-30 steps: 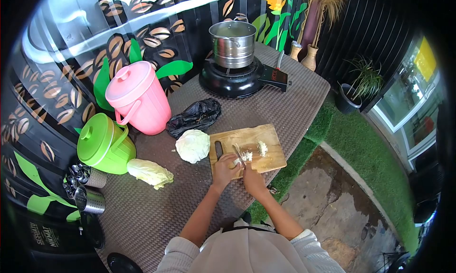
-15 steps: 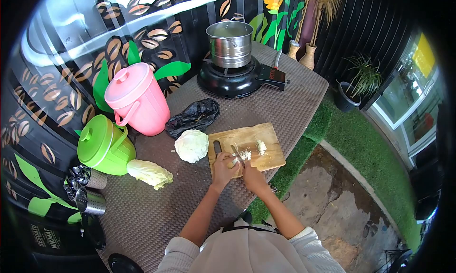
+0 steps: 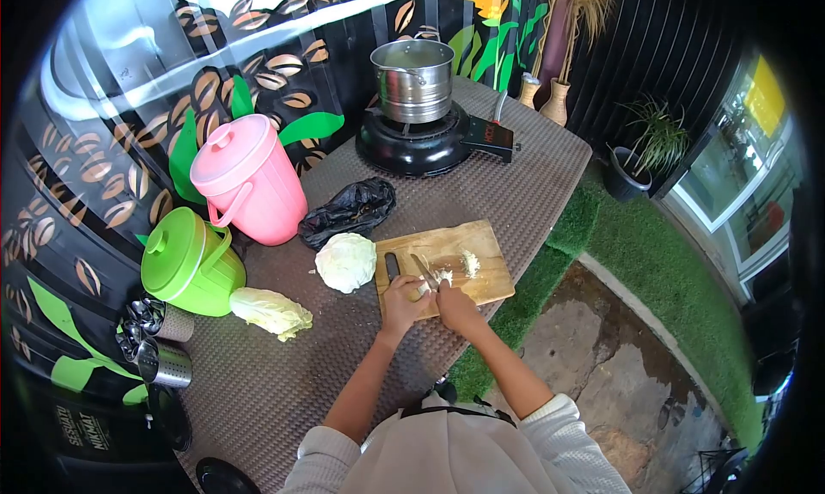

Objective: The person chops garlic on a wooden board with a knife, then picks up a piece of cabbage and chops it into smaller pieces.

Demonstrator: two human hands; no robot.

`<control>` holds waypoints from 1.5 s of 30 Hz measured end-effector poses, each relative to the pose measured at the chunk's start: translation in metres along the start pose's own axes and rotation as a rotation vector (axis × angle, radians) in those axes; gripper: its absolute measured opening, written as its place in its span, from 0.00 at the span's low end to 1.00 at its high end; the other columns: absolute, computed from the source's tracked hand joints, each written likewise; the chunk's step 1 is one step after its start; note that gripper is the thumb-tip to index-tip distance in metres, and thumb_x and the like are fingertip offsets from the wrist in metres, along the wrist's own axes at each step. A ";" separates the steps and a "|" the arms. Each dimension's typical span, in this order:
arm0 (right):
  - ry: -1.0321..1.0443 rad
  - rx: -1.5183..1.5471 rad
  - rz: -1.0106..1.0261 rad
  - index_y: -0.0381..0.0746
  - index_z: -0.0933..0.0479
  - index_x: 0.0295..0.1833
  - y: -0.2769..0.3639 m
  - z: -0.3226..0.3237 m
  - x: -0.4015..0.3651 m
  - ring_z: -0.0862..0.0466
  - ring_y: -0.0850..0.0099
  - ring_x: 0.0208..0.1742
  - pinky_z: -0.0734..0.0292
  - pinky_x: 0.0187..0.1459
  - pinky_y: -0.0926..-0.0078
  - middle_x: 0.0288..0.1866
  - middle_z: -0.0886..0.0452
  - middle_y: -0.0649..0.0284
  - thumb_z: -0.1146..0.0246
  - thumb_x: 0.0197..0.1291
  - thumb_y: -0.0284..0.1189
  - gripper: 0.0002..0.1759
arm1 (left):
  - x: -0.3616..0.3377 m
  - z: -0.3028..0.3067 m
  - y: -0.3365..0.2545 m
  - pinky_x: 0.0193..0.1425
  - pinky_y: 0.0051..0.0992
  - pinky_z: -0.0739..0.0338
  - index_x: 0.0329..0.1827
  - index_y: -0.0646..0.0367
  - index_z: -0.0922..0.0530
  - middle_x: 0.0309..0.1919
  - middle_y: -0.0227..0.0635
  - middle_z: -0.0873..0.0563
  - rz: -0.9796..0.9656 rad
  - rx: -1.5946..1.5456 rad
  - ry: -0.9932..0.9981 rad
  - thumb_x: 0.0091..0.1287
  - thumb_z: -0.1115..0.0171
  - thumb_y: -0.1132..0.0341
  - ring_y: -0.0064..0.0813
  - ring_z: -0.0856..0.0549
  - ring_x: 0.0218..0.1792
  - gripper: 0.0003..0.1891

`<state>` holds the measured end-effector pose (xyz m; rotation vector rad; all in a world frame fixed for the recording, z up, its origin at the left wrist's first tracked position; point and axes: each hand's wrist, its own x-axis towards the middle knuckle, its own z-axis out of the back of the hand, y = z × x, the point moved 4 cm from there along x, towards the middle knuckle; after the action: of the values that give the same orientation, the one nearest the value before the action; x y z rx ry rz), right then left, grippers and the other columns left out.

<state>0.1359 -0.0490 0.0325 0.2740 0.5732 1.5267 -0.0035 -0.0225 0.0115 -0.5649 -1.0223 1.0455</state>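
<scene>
My right hand (image 3: pixel 457 307) is closed round the handle of a knife (image 3: pixel 423 269), whose blade points up and left over the wooden cutting board (image 3: pixel 490 245). Close beside it, the bent fingers of my left hand (image 3: pixel 401 305) press a small whitish piece (image 3: pixel 424 287) against the board; its kind is too small to make out. Finely chopped whitish bits (image 3: pixel 470 265) form a small pile on the board's right half, and more lie by the blade. A round pale cabbage (image 3: pixel 346 263) rests just left of the board.
Behind the board lies a black plastic bag (image 3: pixel 351 209). A steel pot (image 3: pixel 414 86) stands on a black stove (image 3: pixel 408 150) at the back. Pink (image 3: pixel 266 193) and green (image 3: pixel 206 275) lidded jugs, a napa cabbage (image 3: pixel 271 314) and cutlery holders (image 3: pixel 163 363) occupy the left side.
My right hand has shifted slightly left with the knife, so the blade now sits nearer my left fingers. The left hand stays nearly in place on the small piece.
</scene>
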 end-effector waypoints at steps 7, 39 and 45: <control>-0.047 0.023 -0.079 0.31 0.37 0.49 0.002 -0.019 -0.025 0.19 0.41 0.38 0.25 0.40 0.44 0.34 0.20 0.38 0.51 0.68 0.33 0.15 | 0.001 0.003 -0.003 0.50 0.30 0.23 0.38 0.63 0.15 0.38 0.40 0.15 -0.025 0.042 0.018 0.50 0.29 0.71 0.37 0.17 0.43 0.12; -0.170 -0.107 -0.081 0.33 0.35 0.50 0.007 -0.032 -0.023 0.16 0.47 0.33 0.19 0.34 0.53 0.29 0.18 0.43 0.51 0.66 0.29 0.12 | 0.002 0.003 0.001 0.52 0.30 0.22 0.40 0.65 0.15 0.42 0.42 0.13 -0.027 -0.009 0.048 0.52 0.29 0.74 0.37 0.15 0.46 0.12; -0.176 -0.117 -0.023 0.34 0.35 0.46 0.005 -0.031 -0.012 0.15 0.50 0.30 0.19 0.31 0.54 0.28 0.18 0.44 0.49 0.65 0.29 0.09 | 0.004 0.004 -0.001 0.52 0.30 0.22 0.40 0.64 0.15 0.41 0.42 0.13 -0.029 0.009 0.059 0.52 0.29 0.74 0.37 0.15 0.45 0.12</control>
<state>0.1168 -0.0659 0.0111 0.3071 0.3456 1.4903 -0.0062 -0.0202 0.0160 -0.5688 -0.9708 1.0016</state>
